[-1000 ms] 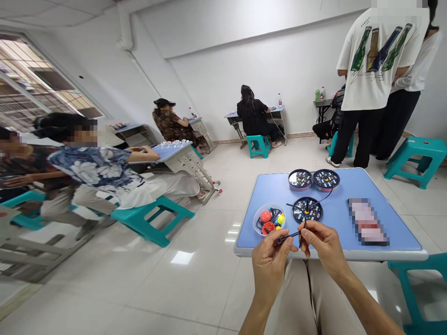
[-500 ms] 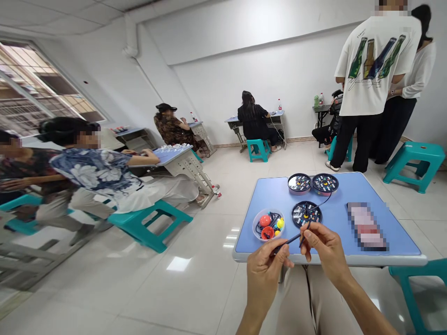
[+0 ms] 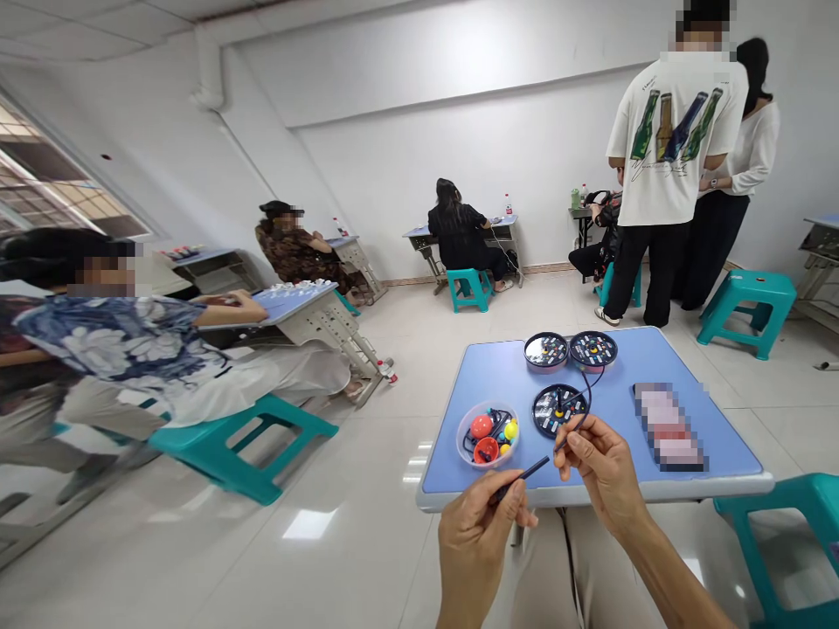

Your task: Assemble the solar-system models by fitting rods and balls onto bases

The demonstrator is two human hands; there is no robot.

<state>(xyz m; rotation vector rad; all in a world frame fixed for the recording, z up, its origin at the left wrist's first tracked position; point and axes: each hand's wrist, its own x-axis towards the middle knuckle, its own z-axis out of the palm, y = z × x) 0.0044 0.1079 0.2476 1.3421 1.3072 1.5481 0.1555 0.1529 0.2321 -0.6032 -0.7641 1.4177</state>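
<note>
The person's left hand [image 3: 475,550] pinches a thin black rod [image 3: 524,476] near one end, above the edge of the blue table [image 3: 498,384]. It looks light and a little springy, so fingertips near the end should be enough. The right hand [image 3: 606,463] pinches a thin black cable [image 3: 588,411].

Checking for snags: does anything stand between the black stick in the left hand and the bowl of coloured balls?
Nothing visible does: only bare blue tabletop lies between the black stick in the left hand and the bowl of coloured balls.
</note>
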